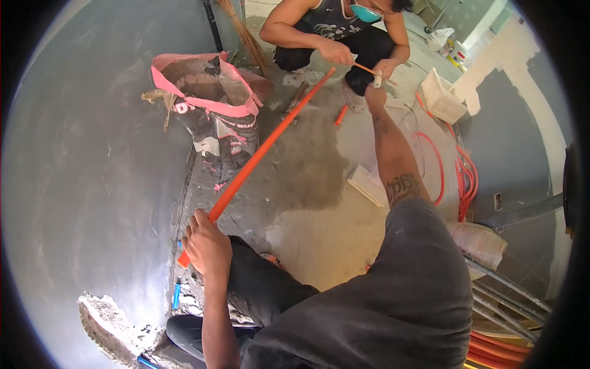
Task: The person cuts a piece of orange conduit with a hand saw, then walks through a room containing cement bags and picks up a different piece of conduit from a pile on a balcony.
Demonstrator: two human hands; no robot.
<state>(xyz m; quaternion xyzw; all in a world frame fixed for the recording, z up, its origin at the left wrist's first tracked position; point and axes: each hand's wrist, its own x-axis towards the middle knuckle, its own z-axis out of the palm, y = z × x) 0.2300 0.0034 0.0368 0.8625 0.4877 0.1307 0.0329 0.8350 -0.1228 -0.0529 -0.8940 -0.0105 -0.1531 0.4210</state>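
My left hand (208,245) is wrapped round the lower part of a long orange conduit pipe (270,142). The pipe slants up and away to the right, its far end in the air near a co-worker. My right arm is stretched far forward, and my right hand (375,98) is closed at the co-worker's hands. A small pale object (377,79) shows at its fingertips, too small to name. The crouching co-worker (344,31) wears a mask and holds a thin orange-brown rod (369,69) between two hands.
A rubble sack (230,132) with a pink rim leans by the grey wall at left. A short orange pipe piece (341,115) and a white box-like piece (367,186) lie on the floor. At right are a white crate (441,98), orange hoses (468,178) and metal rods (507,307).
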